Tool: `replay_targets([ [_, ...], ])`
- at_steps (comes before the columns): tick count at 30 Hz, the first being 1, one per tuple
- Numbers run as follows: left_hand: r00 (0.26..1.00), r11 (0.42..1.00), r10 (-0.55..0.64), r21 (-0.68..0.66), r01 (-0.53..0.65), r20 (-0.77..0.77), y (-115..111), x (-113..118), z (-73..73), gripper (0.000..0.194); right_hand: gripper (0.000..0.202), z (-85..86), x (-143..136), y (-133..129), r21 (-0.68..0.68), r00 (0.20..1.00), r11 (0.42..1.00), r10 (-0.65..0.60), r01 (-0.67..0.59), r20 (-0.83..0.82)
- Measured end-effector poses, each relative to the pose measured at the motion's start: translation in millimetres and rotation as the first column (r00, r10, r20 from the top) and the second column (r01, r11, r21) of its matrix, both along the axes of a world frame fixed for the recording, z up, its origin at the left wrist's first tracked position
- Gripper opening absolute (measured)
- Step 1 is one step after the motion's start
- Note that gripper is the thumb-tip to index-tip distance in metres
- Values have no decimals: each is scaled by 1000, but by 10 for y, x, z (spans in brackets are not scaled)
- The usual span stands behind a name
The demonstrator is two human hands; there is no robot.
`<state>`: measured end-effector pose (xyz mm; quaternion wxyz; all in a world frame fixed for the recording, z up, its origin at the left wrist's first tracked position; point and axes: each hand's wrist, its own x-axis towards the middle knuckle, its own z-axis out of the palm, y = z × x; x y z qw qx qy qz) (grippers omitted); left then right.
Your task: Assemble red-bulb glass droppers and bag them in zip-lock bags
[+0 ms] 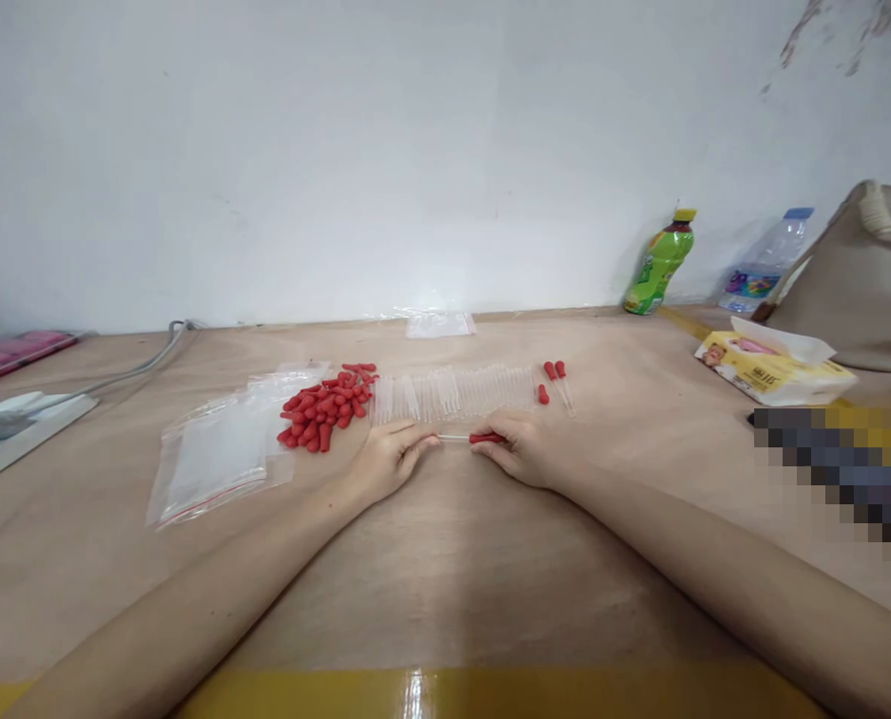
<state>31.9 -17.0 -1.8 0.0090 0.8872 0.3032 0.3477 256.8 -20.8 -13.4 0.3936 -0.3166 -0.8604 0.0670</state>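
Between my two hands a clear glass dropper tube lies level. My left hand pinches the tube's left end. A red rubber bulb is held in the fingers of my right hand, at the tube's right end. How far the tube sits inside the bulb I cannot tell. Just behind my hands lies a row of clear glass tubes. A pile of red rubber bulbs is left of that row. To the right are two droppers with red bulbs and a single loose bulb.
Clear zip bags lie at the left, and another bag is by the wall. A power strip with a grey cable is far left. At the right stand a green bottle, a water bottle, a tissue pack and a beige bag.
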Motion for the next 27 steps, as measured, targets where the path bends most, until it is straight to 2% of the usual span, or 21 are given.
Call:
replay_targets([
  [6, 994, 999, 42, -37, -39, 102, -73, 50, -27, 17, 8, 53, -45, -48, 106, 999, 994, -7, 12, -54],
  [13, 996, 998, 20, -62, -15, 90, -107, 69, -17, 18, 9, -17, -68, -18, 100, 999, 995, 35, -32, -29],
  [17, 998, 997, 27, -69, -23, 55, -106, 75, -3, 19, 9, 2, -68, -22, 77, 999, 996, 42, -41, -22],
  [19, 998, 997, 27, -77, -23, 51, -96, 76, -1, 19, 10, 36, -63, -24, 6, 997, 999, 51, -51, -62],
  [22, 998, 997, 28, -78, -24, 59, -75, 73, 0, 19, 11, 82, -61, -13, -169, 974, 982, 50, -89, -221],
  [25, 998, 998, 6, -69, -2, 59, -64, 63, 14, 21, 19, 134, -44, 18, -371, 903, 919, -41, -134, -427],
  [27, 999, 997, 15, -78, -11, 46, -67, 55, 29, 32, 30, 212, 16, 62, -480, 836, 857, -118, -187, -535],
])
